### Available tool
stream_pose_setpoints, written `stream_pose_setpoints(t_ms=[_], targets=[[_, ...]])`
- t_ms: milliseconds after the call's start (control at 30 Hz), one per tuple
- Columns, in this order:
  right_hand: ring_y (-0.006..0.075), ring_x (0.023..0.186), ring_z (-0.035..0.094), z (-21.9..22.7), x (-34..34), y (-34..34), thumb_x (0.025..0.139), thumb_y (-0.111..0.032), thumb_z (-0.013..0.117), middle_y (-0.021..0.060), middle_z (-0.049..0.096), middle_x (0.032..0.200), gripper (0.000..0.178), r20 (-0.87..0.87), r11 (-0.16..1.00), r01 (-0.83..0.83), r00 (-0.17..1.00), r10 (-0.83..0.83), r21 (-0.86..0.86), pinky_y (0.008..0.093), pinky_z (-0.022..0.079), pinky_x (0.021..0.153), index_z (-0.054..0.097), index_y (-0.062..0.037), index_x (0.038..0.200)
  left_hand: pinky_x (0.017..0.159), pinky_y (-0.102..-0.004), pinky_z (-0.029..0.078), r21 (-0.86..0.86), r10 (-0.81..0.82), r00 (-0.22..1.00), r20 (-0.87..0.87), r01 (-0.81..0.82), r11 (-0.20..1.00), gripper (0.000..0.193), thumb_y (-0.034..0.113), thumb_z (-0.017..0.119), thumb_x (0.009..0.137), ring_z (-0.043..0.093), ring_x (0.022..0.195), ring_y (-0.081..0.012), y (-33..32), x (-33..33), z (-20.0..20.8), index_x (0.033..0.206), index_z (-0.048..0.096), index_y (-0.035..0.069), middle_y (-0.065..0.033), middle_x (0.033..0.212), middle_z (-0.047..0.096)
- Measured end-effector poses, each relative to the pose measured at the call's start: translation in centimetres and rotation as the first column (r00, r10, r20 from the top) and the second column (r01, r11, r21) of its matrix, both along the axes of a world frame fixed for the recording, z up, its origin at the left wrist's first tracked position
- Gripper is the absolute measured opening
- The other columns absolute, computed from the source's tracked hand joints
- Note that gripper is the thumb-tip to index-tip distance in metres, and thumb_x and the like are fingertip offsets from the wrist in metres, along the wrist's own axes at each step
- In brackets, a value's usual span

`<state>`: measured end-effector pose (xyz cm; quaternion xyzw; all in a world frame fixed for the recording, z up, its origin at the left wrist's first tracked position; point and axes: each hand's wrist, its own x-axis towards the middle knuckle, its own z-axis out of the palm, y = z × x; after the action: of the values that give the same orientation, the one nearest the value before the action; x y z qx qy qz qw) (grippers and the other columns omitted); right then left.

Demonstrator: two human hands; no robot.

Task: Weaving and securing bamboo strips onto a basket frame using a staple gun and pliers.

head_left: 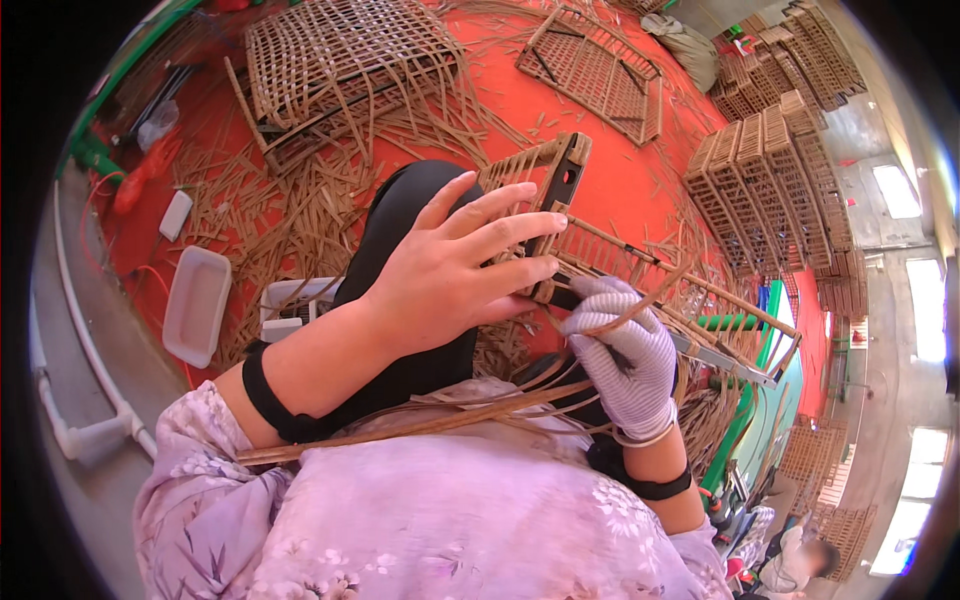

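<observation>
My bare left hand (470,255) reaches over a woven frame of brown strips and dark bars (568,172). Its fingers are stretched out and spread, the tips at the frame's corner; the thumb is partly hidden below. Close beside it, my right hand (625,350), in a striped white glove, is closed on a thin brown weaving strip (650,296) that curves up past the frame. More long strips (430,420) lie across my lap, their far ends running under my right hand. The frame rests over my knees and slants away to the right.
A large half-woven panel (355,65) lies at the far left, with a flat lattice frame (592,72) farther right. Stacked crates (765,190) stand at the right. A white tub (197,305) and loose strips (260,215) lie on the red floor. Another person (797,560) sits lower right.
</observation>
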<state>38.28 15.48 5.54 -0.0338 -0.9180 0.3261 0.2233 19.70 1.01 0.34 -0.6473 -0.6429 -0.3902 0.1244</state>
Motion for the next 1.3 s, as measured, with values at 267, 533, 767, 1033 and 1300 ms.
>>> stream_pose_setpoints(t_ms=[267,533,767,1033,1300], targets=[[0.0233,0.078,0.065,-0.1,-1.9,-1.1,0.085,0.0,0.069,0.0104,0.064,0.088,0.008,-0.013,0.956,0.253,0.966,-0.258,-0.149,0.0299,0.051,0.07,0.068,-0.0009,0.093,0.117,-0.0474,0.025,0.016,0.04,0.999,-0.023,-0.04,0.999,0.039,0.025,0.082,0.065,0.045,0.135,-0.0249,0.2,0.5,0.0,0.102,0.069,0.022,0.002,0.137,0.055],[0.0299,0.073,0.064,-0.2,-3.2,-1.0,0.083,-0.005,0.071,0.0122,0.061,0.086,0.009,-0.05,0.96,0.274,0.961,-0.271,0.064,0.0346,0.051,0.064,0.067,-0.0033,0.091,0.117,-0.0465,0.025,0.006,0.05,0.999,-0.023,-0.049,0.999,0.037,0.024,0.081,0.066,0.045,0.135,-0.0242,0.0,0.7,0.0,0.101,0.071,0.021,0.0014,0.137,0.055],[0.033,0.073,0.063,0.4,-4.7,0.3,0.083,-0.01,0.069,0.0146,0.061,0.084,0.01,0.078,0.96,0.276,0.957,-0.28,0.051,0.0371,0.051,0.066,0.067,-0.0018,0.088,0.116,-0.0452,0.028,0.0,0.052,0.998,-0.022,-0.052,0.999,0.033,0.023,0.081,0.068,0.048,0.132,-0.0241,0.0,1.0,0.3,0.099,0.072,0.02,0.0004,0.134,0.057],[0.0351,0.079,0.067,0.4,-6.6,2.7,0.09,-0.025,0.055,0.0201,0.067,0.08,0.029,0.445,0.993,0.097,0.894,-0.054,-0.073,0.0416,0.053,0.072,0.07,-0.0013,0.092,0.106,-0.0455,0.039,0.027,0.029,0.999,-0.039,-0.028,0.999,0.032,0.02,0.082,0.065,0.053,0.123,-0.0271,0.4,1.1,0.8,0.094,0.072,0.015,-0.0026,0.121,0.059],[0.0364,0.079,0.067,0.4,-7.0,3.4,0.095,-0.039,0.049,0.0182,0.069,0.079,0.042,0.702,0.979,0.151,0.712,-0.014,-0.134,0.0433,0.053,0.077,0.073,-0.0052,0.092,0.108,-0.0507,0.036,-0.073,0.033,0.998,-0.046,-0.036,0.997,0.031,0.016,0.082,0.065,0.045,0.131,-0.0342,0.8,1.5,2.6,0.093,0.071,0.011,-0.0064,0.127,0.056]])
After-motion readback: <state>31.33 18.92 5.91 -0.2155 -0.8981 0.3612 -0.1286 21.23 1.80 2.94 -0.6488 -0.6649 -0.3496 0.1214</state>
